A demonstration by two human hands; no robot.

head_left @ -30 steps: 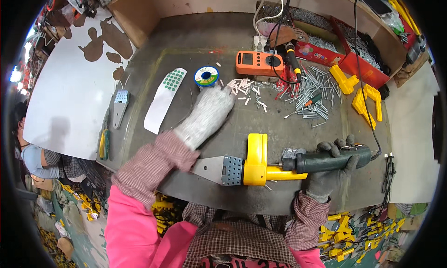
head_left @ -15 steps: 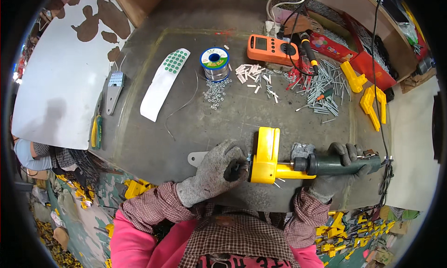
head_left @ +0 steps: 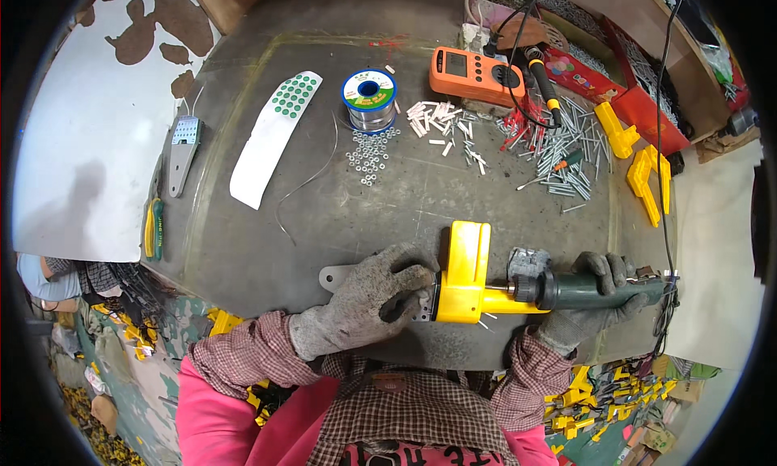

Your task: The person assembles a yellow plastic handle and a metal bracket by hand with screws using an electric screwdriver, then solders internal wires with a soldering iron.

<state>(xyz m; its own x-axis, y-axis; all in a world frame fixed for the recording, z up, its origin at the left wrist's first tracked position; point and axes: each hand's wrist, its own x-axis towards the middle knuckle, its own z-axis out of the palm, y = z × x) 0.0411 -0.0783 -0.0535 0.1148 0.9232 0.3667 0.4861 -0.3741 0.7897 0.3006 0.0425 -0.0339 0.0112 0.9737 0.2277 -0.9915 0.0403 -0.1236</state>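
My left hand (head_left: 364, 300), in a grey glove, is closed over a flat grey metal plate (head_left: 330, 278), whose rounded, holed end sticks out beyond it. Its thumb and fingertips are at the left face of a yellow plastic housing (head_left: 465, 276); whether they pinch something small there is hidden. In my gloved right hand (head_left: 599, 284) lies a dark green electric screwdriver (head_left: 579, 290), fingers wrapped round its body. Its thin shaft points left into the housing, along the yellow arm. Thin pale pins (head_left: 486, 324) lie below the housing, and a crumpled grey lump (head_left: 528, 262) sits behind the screwdriver's nose.
Behind the hands are a solder spool (head_left: 370, 114), nuts (head_left: 368, 154), white sleeves (head_left: 437, 120), many screws (head_left: 571, 146) and an orange meter (head_left: 473, 78). Yellow parts (head_left: 647, 179) lie right, beside a hanging black cable (head_left: 665, 142). Left are a sticker strip (head_left: 263, 154) and pliers (head_left: 153, 227).
My left fingers have shifted slightly at the housing's left face, showing some of the plate's drilled end beside it. The screwdriver and housing stay nearly in place; the view has shifted a little.
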